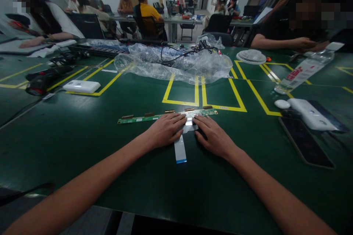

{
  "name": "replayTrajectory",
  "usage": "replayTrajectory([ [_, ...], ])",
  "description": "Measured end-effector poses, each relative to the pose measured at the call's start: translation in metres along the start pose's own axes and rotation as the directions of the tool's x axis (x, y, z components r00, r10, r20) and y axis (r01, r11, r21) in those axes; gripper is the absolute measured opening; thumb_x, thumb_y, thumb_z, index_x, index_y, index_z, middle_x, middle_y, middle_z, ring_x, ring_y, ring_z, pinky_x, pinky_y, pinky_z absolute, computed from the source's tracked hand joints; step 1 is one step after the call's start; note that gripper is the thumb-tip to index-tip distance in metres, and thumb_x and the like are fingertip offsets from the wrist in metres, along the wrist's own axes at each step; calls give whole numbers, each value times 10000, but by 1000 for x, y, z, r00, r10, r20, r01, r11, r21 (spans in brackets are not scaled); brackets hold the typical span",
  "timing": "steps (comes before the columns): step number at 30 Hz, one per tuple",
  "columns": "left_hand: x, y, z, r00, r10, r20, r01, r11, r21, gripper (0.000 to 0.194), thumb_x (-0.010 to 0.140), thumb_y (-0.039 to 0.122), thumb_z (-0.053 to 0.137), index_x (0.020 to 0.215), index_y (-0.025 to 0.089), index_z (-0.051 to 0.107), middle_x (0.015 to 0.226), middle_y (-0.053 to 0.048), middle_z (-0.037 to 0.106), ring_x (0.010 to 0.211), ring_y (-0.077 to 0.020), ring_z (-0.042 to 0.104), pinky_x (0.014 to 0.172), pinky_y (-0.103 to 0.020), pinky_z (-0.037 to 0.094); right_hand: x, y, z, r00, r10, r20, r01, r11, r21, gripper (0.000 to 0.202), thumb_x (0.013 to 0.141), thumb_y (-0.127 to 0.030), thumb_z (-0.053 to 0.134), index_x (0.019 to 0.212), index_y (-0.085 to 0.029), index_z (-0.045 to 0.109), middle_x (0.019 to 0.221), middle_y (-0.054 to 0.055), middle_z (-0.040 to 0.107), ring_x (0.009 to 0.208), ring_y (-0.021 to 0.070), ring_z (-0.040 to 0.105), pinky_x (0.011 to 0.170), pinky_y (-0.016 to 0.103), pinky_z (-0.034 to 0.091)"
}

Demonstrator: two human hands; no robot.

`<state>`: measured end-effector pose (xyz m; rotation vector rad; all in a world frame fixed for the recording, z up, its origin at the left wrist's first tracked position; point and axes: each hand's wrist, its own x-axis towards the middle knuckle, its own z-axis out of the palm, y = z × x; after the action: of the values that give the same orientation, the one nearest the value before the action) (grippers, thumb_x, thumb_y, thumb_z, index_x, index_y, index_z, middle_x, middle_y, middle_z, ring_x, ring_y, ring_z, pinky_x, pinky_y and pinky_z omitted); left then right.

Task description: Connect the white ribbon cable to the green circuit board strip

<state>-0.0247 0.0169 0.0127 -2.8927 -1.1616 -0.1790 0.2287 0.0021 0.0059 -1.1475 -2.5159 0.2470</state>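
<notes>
A long, narrow green circuit strip (143, 119) with brown tabs along its far edge lies on the green table (132, 187). Over its middle rests my left hand (168, 128), palm down, fingers extended toward the right. My right hand (212, 136) lies on the strip's right part, fingers pointing left and slightly apart. Between the two sets of fingertips shows a shiny, clear piece of film. A white flat ribbon cable (180, 148) with a blue end extends toward me from beneath my left fingers. Both palms' undersides are hidden.
Crumpled clear plastic wrap (176, 62) with black cables lies beyond the strip. At left are a white device (82, 86) and a black tool. To the right are a phone (306, 141), a white power bank (314, 114) and a bottle (306, 69). People sit around the far side.
</notes>
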Motion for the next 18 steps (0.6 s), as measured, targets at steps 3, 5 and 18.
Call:
replayTrajectory([
  [3,-1,-27,0,995,-97,38,96,995,28,539,1091,365,375,1541,93,496,1586,-147,454,1465,-284,433,1245,-446,301,-1,1,-1,999,21,-31,-20,1000,8,516,1011,-250,486,1496,-76,526,1550,217,529,1468,325,464,1239,577,340],
  [5,-7,-56,-2,970,-230,72,227,973,46,556,1095,378,350,1563,102,471,1609,-135,424,1489,-262,403,1265,-404,265,-2,2,-1,998,31,-58,-30,999,16,495,1018,-252,479,1477,-78,546,1535,221,543,1452,321,485,1229,569,361],
  [18,-96,-222,-18,619,-782,76,775,623,104,521,1102,246,296,1497,-83,384,1565,-298,398,1418,-377,434,1115,-599,387,-7,0,-1,997,58,-48,-57,998,23,404,1006,-272,527,1368,-159,667,1508,187,578,1414,341,525,1171,604,428],
])
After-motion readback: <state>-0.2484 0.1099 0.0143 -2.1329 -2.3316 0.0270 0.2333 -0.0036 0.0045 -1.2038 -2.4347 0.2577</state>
